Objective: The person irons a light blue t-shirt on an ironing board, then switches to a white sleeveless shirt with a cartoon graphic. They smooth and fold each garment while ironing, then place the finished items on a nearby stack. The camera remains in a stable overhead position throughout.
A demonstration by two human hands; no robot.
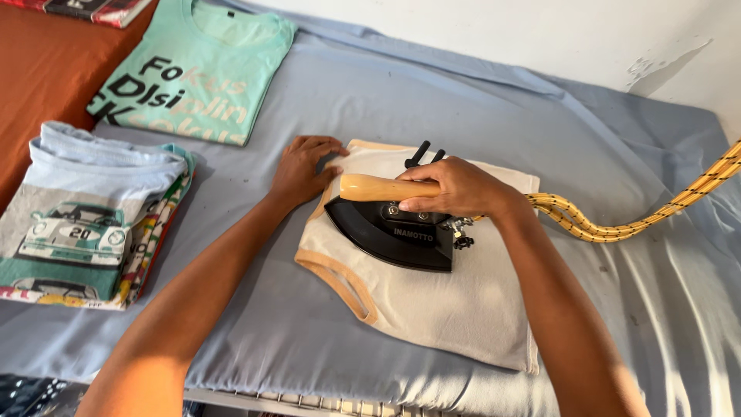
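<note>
Your right hand [457, 188] is closed around the wooden handle [382, 188] of a black iron [395, 232], which sits flat on a folded cream garment [440, 301] with tan trim, near the middle of the blue-grey padded cloth [324, 108]. Your left hand [302, 168] lies open, fingers spread, pressing the garment's upper left corner. Behind the iron, a yellow braided cord [617, 228] trails right. At left: a stack of folded shirts [85, 216]; above it, a mint-green shirt [197, 73].
</note>
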